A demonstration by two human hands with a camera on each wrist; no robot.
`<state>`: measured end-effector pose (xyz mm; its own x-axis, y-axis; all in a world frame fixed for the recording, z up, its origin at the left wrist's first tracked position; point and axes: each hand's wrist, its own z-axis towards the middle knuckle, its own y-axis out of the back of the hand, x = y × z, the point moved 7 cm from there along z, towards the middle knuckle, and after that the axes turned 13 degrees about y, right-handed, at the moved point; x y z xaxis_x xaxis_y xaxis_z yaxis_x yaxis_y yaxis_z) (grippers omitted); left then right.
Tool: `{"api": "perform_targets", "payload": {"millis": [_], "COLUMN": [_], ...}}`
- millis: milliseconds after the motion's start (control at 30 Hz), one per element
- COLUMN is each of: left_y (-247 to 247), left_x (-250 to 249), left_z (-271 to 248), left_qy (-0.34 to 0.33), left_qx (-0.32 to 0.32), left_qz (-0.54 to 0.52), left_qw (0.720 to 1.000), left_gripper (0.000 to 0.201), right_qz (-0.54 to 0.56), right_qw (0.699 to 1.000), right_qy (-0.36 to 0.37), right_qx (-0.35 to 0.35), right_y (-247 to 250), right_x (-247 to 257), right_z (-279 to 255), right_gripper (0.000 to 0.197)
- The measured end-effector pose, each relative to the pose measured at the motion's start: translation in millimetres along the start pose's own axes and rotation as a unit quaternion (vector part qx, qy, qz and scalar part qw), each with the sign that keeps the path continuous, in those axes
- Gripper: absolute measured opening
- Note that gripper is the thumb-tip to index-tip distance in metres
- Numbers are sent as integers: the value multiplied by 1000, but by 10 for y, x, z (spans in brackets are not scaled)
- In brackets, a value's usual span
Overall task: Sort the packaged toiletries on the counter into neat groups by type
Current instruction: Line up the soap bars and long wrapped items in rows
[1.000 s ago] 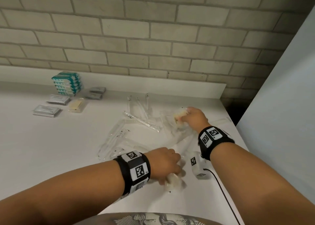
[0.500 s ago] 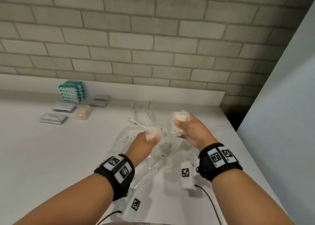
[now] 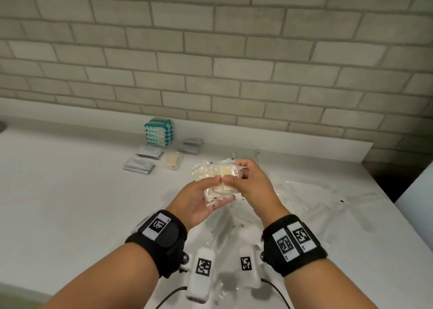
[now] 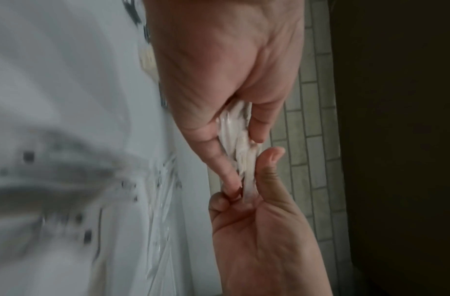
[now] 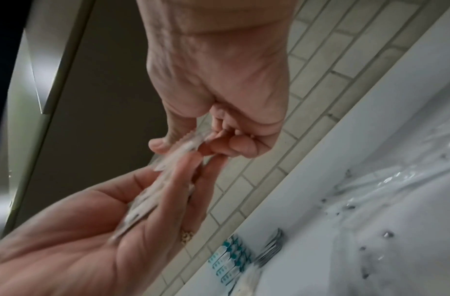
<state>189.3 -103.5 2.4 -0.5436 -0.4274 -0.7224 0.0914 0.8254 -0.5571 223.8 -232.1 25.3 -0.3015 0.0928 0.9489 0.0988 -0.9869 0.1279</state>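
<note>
Two cream pads in clear wrappers (image 3: pixel 220 175) are held together above the middle of the white counter (image 3: pixel 70 203). My left hand (image 3: pixel 223 189) lies palm up beneath them, thumb pressing on top. My right hand (image 3: pixel 234 174) pinches the wrappers' far right edge between thumb and fingers. The left wrist view shows the crinkled wrappers (image 4: pixel 240 128) squeezed between my left thumb and fingers, while the right wrist view shows a wrapper (image 5: pixel 191 140) pinched by my right hand (image 5: pixel 183 148) over the left palm (image 5: pixel 92 230). A third cream pad (image 3: pixel 173 160) lies on the counter beside the grey sachets.
A stack of teal boxes (image 3: pixel 159 131) stands against the back ledge, with grey sachets (image 3: pixel 139 167) in small piles around it. Clear-wrapped toothbrushes (image 3: pixel 304 191) lie scattered below and right of my hands. A white panel (image 3: pixel 417 191) borders the counter's right end.
Both hands have lifted off the counter, each with a cream pad, and have come together. The two pads now lie stacked in my left hand.
</note>
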Motion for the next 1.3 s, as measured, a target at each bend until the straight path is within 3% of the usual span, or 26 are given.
{"api": "perform_targets", "payload": {"millis": [133, 233, 333, 400, 500, 567, 667, 767, 900, 1033, 1133, 1300], "left_y": [420, 647, 850, 968, 1091, 1170, 1298, 1363, 1361, 1439, 1480, 1503], "left_x": [-248, -376, -459, -496, -573, -651, -780, -896, -952, -1002, -1014, -1061], "left_z": [-98, -163, -191, -208, -253, -281, -278, -288, -257, -198, -181, -157], "left_qy": [-12, -8, 8, 20, 28, 20, -13, -36, -58, -67, -67, -89], "left_qx": [-52, -61, -60, -62, -35, -24, -32, -23, -5, -8, -9, -21], "left_qz": [-25, -20, -11, -11, -45, -25, 21, 30, 77, 56, 66, 136], "left_qw": [998, 998, 998, 998, 998, 999, 999, 999, 995, 996, 995, 986], "left_gripper": [27, 26, 28, 33, 33, 28, 39, 37, 47, 34, 26, 51], "right_qz": [110, 116, 116, 63, -92, -120, -84, -13, 23, 11, -6, 7], "right_qw": [994, 993, 991, 991, 986, 982, 989, 998, 1000, 998, 999, 997], "right_qy": [-17, -23, 39, 102, 135, 125, 117, 60, 2, -18, -36, -79], "right_qx": [6, -8, -50, -52, 43, 69, 33, -33, -17, -57, -40, 20], "right_y": [-382, -602, -782, -898, -1190, -1313, -1378, -1381, -1472, -1387, -1369, -1396], "right_x": [0, 41, 190, 318, 318, 239, 170, 156, 148, 63, 2, -25], "right_z": [87, 146, 212, 236, 255, 237, 239, 308, 360, 400, 426, 486], "right_gripper": [36, 22, 25, 21, 26, 31, 32, 22, 4, 16, 17, 9]}}
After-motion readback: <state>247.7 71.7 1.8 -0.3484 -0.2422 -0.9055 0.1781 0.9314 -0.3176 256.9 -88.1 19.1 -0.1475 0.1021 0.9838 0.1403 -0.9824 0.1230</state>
